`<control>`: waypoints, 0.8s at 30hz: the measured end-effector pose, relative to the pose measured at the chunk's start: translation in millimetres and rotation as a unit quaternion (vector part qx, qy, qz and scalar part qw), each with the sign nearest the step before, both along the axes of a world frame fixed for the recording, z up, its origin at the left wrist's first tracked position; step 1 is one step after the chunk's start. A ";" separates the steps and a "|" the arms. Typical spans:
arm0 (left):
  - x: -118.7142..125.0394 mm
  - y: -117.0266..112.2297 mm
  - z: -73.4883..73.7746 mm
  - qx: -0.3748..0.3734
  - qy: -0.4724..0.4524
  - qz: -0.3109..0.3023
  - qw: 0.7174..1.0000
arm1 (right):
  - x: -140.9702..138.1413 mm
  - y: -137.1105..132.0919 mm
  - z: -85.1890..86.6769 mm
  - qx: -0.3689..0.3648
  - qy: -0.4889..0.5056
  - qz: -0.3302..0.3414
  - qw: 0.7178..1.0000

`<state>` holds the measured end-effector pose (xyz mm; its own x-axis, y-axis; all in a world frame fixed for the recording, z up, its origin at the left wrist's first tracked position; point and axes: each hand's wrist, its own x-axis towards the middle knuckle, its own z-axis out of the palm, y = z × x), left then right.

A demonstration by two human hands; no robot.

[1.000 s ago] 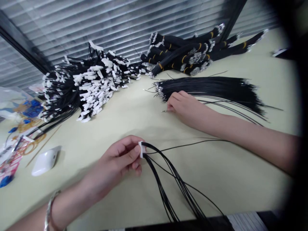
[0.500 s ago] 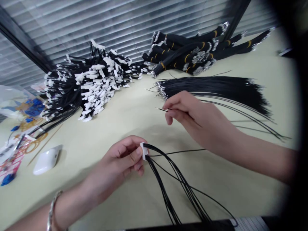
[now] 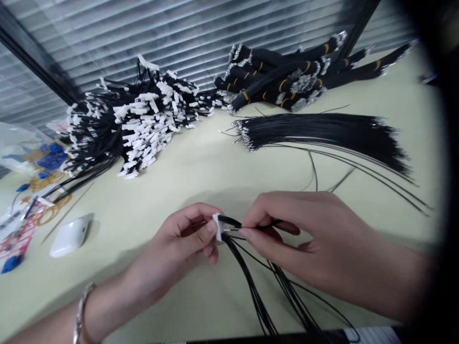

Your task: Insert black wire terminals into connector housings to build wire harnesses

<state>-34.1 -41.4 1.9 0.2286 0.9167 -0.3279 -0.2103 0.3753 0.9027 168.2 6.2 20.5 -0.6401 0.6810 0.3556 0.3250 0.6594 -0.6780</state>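
Note:
My left hand (image 3: 181,241) pinches a small white connector (image 3: 217,227) between thumb and fingers. Several black wires (image 3: 267,296) run out of the connector toward the near edge of the table. My right hand (image 3: 308,236) is closed in a pinch on a single black wire (image 3: 251,226), its metal tip right at the connector's face. A loose fan of black wires with metal ends (image 3: 322,131) lies flat beyond my right hand.
A heap of finished black wire sets with white connectors (image 3: 132,122) lies at the back left. Banded black wire bundles (image 3: 290,76) lie at the back. A white mouse-like object (image 3: 70,235) and rubber bands with coloured bits (image 3: 32,205) sit at the left. Window blinds stand behind.
My right hand picked one wire from the loose fan, lifted it, and brought it down to the connector held in my left hand. The left hand barely moved.

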 end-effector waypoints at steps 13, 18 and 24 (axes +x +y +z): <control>-0.6 -0.5 0.0 0.010 0.013 -0.005 1.000 | 0.2 0.9 -9.8 0.094 -0.050 -0.001 0.994; -0.7 -0.7 -1.3 0.006 0.009 -0.004 1.000 | 1.9 -1.2 -10.9 0.140 -0.075 0.008 0.987; 0.3 -0.6 -0.1 0.003 0.006 0.002 1.000 | 2.7 -0.5 -10.9 0.138 -0.071 0.000 0.988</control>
<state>-33.8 -41.9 1.8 0.2204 0.9197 -0.3249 -0.2011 0.3688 0.9075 170.9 5.7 9.6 -0.6973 0.5706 0.4339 0.4032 0.8126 -0.4208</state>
